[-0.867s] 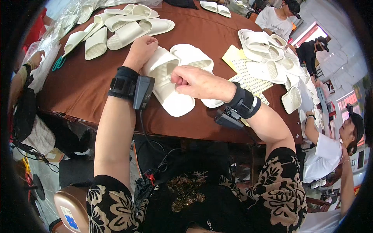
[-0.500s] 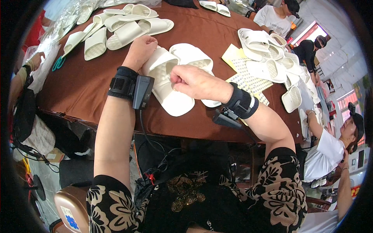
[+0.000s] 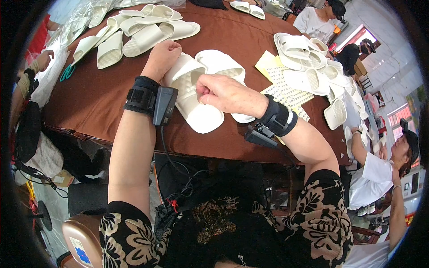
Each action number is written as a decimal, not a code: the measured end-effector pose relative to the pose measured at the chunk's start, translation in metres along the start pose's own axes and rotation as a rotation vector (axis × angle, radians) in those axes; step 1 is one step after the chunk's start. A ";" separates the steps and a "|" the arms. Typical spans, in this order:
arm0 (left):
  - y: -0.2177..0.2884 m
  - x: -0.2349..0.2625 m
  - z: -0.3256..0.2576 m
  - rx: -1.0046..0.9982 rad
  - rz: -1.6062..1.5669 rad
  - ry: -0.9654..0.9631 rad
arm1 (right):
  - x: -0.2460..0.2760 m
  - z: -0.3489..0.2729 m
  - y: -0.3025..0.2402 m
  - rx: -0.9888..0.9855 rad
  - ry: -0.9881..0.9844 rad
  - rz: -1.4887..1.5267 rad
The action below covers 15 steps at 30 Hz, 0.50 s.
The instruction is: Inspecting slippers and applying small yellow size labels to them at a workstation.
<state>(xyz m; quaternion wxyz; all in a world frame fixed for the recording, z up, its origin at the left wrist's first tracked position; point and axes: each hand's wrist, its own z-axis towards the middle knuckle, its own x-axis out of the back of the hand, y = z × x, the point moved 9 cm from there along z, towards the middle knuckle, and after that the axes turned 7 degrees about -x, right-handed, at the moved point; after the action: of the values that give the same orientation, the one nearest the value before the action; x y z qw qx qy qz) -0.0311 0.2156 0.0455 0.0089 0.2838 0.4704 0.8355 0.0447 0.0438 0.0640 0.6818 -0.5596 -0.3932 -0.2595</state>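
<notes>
In front of me on the table lies a pair of white slide slippers, toe straps pointing away. My left hand (image 3: 163,59) is closed at the strap's outer left side of the left slipper (image 3: 203,118); its fingertips are mostly out of sight. Over that slipper's footbed, just behind the strap, my right hand (image 3: 225,94) rests with its fingers curled in. Whatever the right fingertips hold is hidden under the hand. The right slipper (image 3: 221,62) lies close alongside, partly covered by my right hand.
Yellow-backed sheets (image 3: 288,87) dotted with small round pieces lie right of the pair. White slippers (image 3: 308,67) are heaped beyond them, and cream slippers (image 3: 147,38) at the far left. Teal scissors handles (image 3: 67,73) show at the left edge. Other people work around the brown-covered table (image 3: 103,102).
My hands and the slippers stay put. At the right, a co-worker's arm and hands have shifted slightly; at the left edge, another person's hand has moved a little.
</notes>
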 end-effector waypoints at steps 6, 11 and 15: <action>0.001 0.000 0.002 -0.034 0.048 -0.001 | 0.002 -0.001 -0.005 0.055 0.085 -0.075; 0.000 0.000 0.000 -0.002 0.023 -0.003 | 0.001 0.001 0.000 -0.020 0.036 -0.008; -0.002 -0.001 0.001 0.006 0.000 -0.016 | 0.001 -0.001 -0.002 -0.009 0.022 -0.019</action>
<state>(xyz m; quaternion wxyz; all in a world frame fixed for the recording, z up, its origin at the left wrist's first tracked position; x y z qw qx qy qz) -0.0301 0.2171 0.0436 0.0120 0.2905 0.4727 0.8319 0.0438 0.0422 0.0654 0.6810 -0.5560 -0.3899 -0.2740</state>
